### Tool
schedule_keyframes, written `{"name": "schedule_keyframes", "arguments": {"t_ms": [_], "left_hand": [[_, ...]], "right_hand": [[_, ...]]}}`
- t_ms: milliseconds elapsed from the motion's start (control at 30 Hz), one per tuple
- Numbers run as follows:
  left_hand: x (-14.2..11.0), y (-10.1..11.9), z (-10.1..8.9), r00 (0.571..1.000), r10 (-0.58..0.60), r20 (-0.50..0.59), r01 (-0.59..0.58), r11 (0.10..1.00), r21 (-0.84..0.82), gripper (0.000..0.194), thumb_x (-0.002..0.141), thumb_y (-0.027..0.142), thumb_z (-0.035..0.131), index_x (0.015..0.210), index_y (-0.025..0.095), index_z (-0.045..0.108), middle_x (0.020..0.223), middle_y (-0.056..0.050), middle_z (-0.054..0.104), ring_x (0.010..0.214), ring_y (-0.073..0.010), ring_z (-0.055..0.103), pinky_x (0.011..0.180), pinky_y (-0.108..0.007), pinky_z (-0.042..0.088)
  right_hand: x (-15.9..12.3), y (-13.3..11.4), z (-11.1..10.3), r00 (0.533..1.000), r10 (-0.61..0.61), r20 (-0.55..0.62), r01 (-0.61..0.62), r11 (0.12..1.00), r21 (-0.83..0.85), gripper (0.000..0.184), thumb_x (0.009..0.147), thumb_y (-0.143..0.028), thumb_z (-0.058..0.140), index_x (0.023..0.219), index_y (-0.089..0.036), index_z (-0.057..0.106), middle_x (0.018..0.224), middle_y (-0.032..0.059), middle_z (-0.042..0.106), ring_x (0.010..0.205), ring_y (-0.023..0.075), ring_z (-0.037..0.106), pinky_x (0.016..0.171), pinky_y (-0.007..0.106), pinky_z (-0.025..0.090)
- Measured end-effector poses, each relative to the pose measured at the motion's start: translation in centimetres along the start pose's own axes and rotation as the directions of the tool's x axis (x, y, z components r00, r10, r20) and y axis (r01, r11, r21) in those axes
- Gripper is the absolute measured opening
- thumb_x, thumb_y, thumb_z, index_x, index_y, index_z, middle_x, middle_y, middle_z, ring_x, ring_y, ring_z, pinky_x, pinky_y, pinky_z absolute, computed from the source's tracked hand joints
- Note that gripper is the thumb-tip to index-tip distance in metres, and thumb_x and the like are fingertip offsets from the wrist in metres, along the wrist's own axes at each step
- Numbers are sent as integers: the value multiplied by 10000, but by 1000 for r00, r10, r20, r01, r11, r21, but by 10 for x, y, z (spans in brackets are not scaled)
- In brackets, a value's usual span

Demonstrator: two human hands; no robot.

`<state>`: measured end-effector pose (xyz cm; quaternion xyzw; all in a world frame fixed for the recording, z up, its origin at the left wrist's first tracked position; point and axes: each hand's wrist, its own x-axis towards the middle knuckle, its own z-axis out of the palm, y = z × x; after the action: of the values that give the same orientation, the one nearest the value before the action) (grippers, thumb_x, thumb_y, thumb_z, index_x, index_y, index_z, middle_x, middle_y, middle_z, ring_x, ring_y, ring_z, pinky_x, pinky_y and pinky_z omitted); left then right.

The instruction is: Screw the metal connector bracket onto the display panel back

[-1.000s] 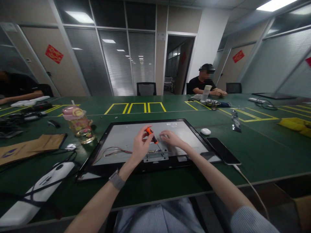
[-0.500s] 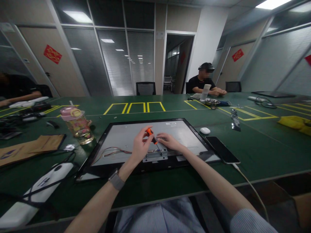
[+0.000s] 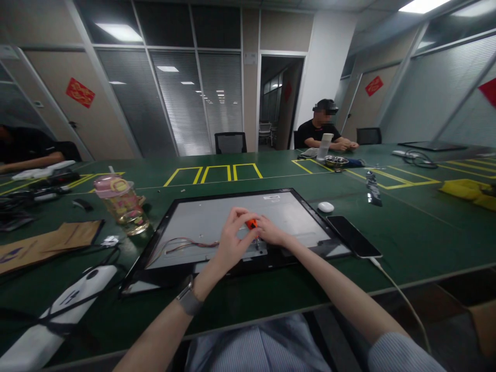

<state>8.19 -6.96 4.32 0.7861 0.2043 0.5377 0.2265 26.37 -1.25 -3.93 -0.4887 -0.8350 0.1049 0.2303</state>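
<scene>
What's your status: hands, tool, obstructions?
Left hand on orange-and-black screwdriver, right hand close against it. Flat, black-edged grey panel on green table. Thin multicoloured wires beside left hand; screwdriver tip indistinct.

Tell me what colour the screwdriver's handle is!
The screwdriver's handle is orange and black, in the head view.

One bare left hand (image 3: 233,236) and one bare right hand (image 3: 272,231), the wearer's own. One orange-and-black screwdriver (image 3: 251,223). One flat grey metal panel with a black frame (image 3: 201,219). One black rectangular phone (image 3: 353,235). One small white rounded case (image 3: 326,207). One clear plastic cup with a pink lid (image 3: 122,204). Two other people in black tops (image 3: 310,131), one cut off by the edge.
</scene>
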Motion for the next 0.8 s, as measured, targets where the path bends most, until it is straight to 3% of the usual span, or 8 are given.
{"name": "schedule_keyframes", "arguments": {"t_ms": [233, 400, 500, 700, 800], "left_hand": [[-3, -2, -1, 992, -124, 5, 123, 978, -167, 285, 920, 242, 425, 1149, 204, 590, 1041, -84, 578, 960, -191, 554, 867, -315, 445], [0, -12, -5, 984, -159, -76, 146, 976, -162, 224, 838, 282, 582, 1035, 224, 671, 958, -56, 544, 887, -173, 544, 829, -291, 468], [0, -14, -6, 978, -178, -108, 163, 978, -132, 241, 850, 259, 564, 1071, 232, 658, 937, -46, 543, 866, -158, 553, 808, -274, 473], [-2, -15, -7, 973, -228, -33, 214, 948, -236, 295, 916, 272, 447, 1178, 214, 569, 1077, -86, 596, 986, -188, 585, 883, -321, 464], [-1, -14, -6, 984, -173, -38, 161, 966, -204, 239, 865, 286, 549, 1077, 212, 631, 1028, -76, 573, 955, -183, 569, 845, -305, 480]], "right_hand": [[-1, -6, -4, 999, -16, 30, 18, 998, -53, 356, 963, -277, 364, 1260, -172, 528, 1353, 149, 473, 1285, 260, 392, 1050, 521, 286], [-3, -10, -7, 1000, -14, 2, 14, 999, -51, 331, 968, -311, 364, 1193, -191, 576, 1316, 131, 503, 1240, 253, 440, 1036, 503, 308], [-4, -9, -6, 1000, -15, -15, 15, 999, -46, 329, 964, -304, 376, 1208, -190, 564, 1321, 129, 502, 1244, 249, 440, 1039, 478, 314], [-3, -5, -4, 998, -56, -24, 56, 998, -27, 305, 963, -304, 381, 1162, -212, 593, 1321, 102, 507, 1256, 229, 426, 1047, 448, 312], [-3, -4, -4, 999, -30, -17, 30, 999, -23, 332, 966, -332, 371, 1187, -196, 578, 1324, 117, 505, 1258, 243, 421, 1040, 463, 315]]}}
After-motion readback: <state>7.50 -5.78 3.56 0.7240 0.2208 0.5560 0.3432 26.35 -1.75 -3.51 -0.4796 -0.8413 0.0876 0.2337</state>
